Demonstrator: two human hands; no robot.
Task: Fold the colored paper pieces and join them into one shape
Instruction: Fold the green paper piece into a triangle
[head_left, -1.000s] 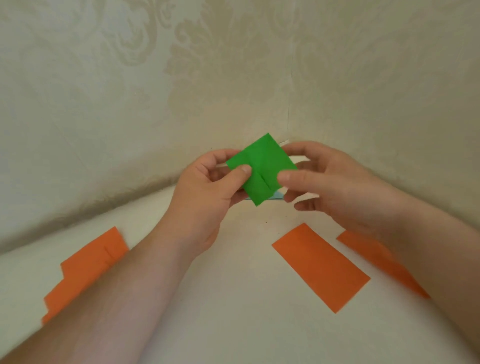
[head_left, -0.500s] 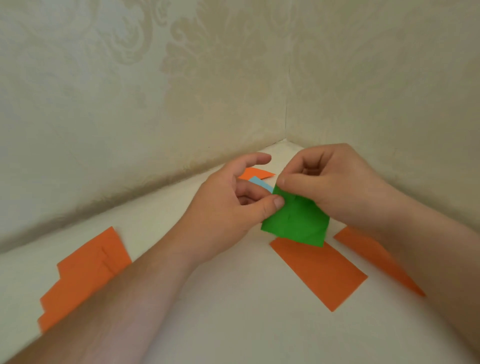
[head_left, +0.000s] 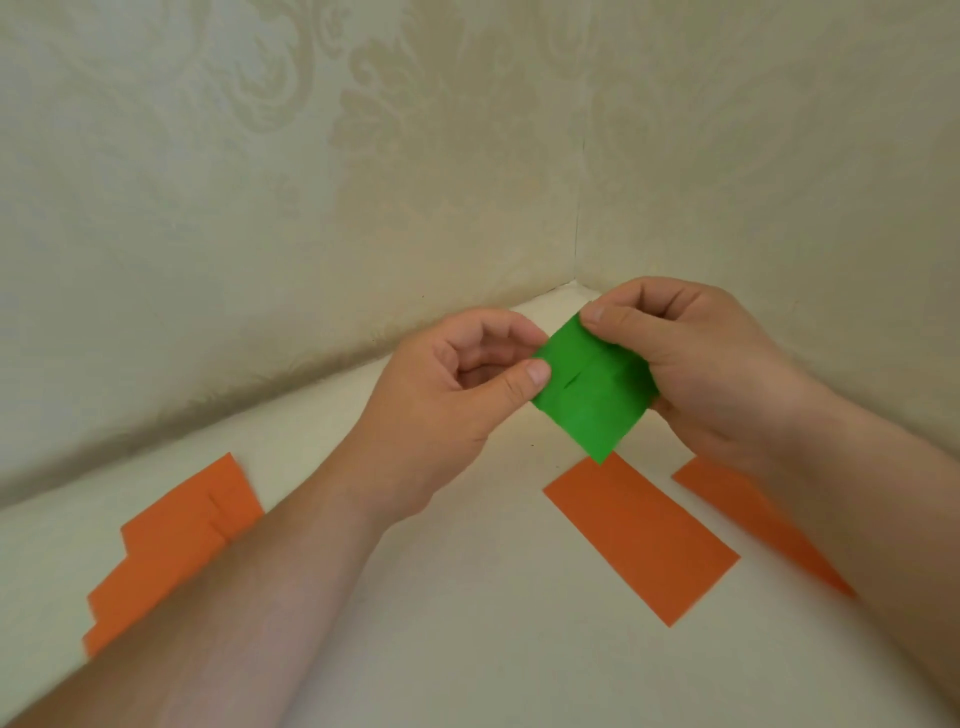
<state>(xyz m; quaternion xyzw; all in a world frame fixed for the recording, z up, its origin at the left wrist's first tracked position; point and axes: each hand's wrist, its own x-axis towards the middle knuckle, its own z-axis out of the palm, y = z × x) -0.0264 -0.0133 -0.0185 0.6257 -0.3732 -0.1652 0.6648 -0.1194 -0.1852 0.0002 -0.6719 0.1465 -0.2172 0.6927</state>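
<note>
From the head camera, two bare hands hold one folded green paper (head_left: 589, 392) up in the air, above a pale table (head_left: 467, 597) that sits in a corner. The green paper looks like a square turned on its point, with a crease line across the middle.

The left hand (head_left: 457, 389) pinches the left corner of the green paper. Its thumb lies on top of the paper and its other fingers curl behind it. The right hand (head_left: 696, 364) pinches the top and right side of the same paper. Its thumb presses on the top corner, and its fingers wrap round the back.

Under the green paper, an orange strip (head_left: 641, 535) lies flat on the table. The low point of the green paper hangs just over the far end of this strip. A second orange piece (head_left: 737, 509) lies to the right, partly hidden by the right arm. On the left side of the table lies a pile of orange pieces (head_left: 171, 545), spread like steps, and the left arm covers part of it.

Behind the table stand walls (head_left: 311, 182) with a pale leafy pattern.
</note>
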